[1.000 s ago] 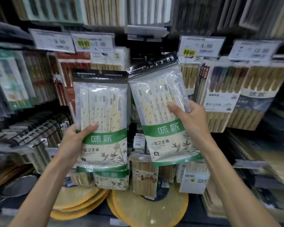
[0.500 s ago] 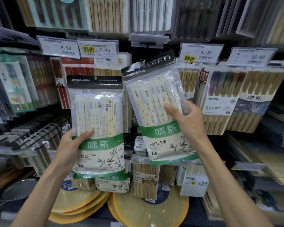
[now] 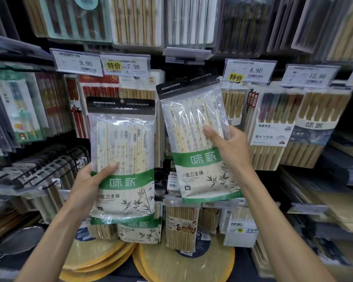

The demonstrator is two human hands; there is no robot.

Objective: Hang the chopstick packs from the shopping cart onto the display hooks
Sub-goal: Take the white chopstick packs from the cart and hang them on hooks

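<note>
I hold two clear chopstick packs with black header strips and green bands in front of the display. My left hand [image 3: 88, 185] grips the left pack [image 3: 123, 151] at its lower left edge; this pack stands upright. My right hand [image 3: 231, 148] grips the right pack [image 3: 194, 131] at its right side; that pack tilts with its top leaning left, its header just below an empty clear tag holder [image 3: 186, 54]. The hook behind it is hidden. Another pack of the same kind [image 3: 140, 233] hangs below the left pack.
Price tags [image 3: 79, 63] [image 3: 250, 71] run across the rail above hanging chopstick packs. Boxed chopstick sets [image 3: 306, 127] hang at the right, black hooks with packs [image 3: 39, 171] at the left. Round bamboo mats [image 3: 183, 265] lie on the bottom shelf.
Both packs have drifted slightly downward in view as the camera tipped up. The right pack has tilted a little more and sits closer to the display.
</note>
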